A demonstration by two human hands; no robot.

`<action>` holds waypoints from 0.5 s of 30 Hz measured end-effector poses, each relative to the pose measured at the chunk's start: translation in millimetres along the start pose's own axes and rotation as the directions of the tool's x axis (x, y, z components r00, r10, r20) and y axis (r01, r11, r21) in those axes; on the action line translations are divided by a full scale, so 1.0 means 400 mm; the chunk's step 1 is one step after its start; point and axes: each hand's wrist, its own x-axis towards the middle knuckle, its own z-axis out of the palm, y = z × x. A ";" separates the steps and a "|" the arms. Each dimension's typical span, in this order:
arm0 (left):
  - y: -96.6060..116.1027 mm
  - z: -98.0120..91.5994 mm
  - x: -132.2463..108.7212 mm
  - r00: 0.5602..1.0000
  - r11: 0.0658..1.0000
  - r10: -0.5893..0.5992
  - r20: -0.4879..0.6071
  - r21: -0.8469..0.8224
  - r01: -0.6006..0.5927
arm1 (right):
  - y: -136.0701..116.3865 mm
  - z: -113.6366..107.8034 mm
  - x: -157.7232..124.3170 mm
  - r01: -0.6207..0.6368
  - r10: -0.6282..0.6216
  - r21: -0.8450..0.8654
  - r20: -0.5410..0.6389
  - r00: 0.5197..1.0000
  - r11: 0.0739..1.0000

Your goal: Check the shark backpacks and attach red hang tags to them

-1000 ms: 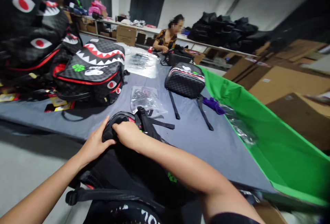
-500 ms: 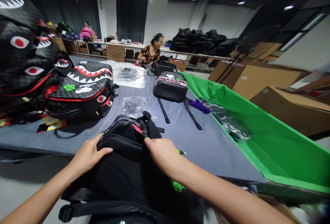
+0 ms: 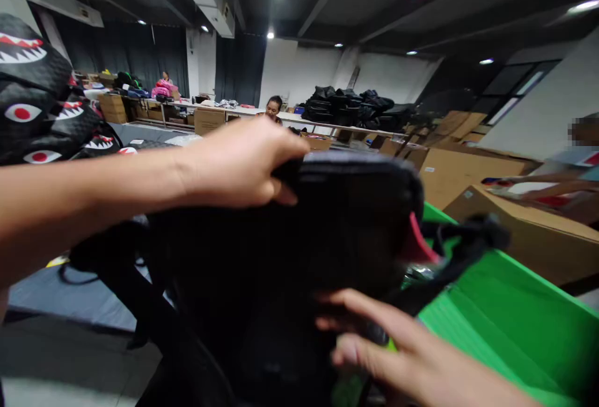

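Note:
A black backpack [image 3: 257,269] is held up close in front of me, its dark panel facing me and blurred by motion. My left hand [image 3: 243,160] is closed over its top edge, thumb on the near side. Low at the right, my right hand [image 3: 384,338] is beside the panel, fingers and thumb apart; no firm grip shows. A pink-red strip [image 3: 418,241] sticks out at the bag's upper right. A black strap [image 3: 461,251] trails off that side, and another strap [image 3: 159,307] hangs at the left.
Backpacks with teeth and eye prints [image 3: 28,113] are piled at the left on the grey table [image 3: 70,298]. A green-lined trough [image 3: 510,313] runs along the right, with cardboard boxes [image 3: 528,226] beyond. One person [image 3: 274,107] sits behind; another [image 3: 580,157] is at far right.
The backpack has been lifted and now blocks most of the table. My left hand has moved up and right along its top. The right hand has left the upper edge and dropped lower.

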 end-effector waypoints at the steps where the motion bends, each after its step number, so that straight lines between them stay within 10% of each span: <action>1: -0.004 -0.024 0.045 0.995 0.994 0.017 -0.094 0.105 -0.007 | -0.011 -0.056 0.049 0.087 -0.094 -0.061 -0.126 0.988 0.994; 5: -0.060 -0.007 0.225 0.885 0.907 0.059 -0.462 0.396 0.145 | -0.011 -0.229 0.296 0.315 -0.445 -0.314 -0.621 0.646 0.896; 7: -0.121 0.086 0.330 0.816 0.901 0.105 -0.568 0.402 0.164 | 0.038 -0.255 0.392 0.345 -0.483 -0.340 -0.659 0.576 0.875; 12: -0.301 0.481 0.632 0.743 0.937 0.068 -0.666 0.297 0.181 | 0.343 -0.157 0.446 0.300 -0.389 -0.279 -0.359 0.848 0.912; 15: -0.365 0.765 0.756 0.811 0.952 -0.009 -0.584 0.242 0.185 | 0.562 -0.074 0.415 0.085 -0.133 -0.158 -0.323 0.937 0.984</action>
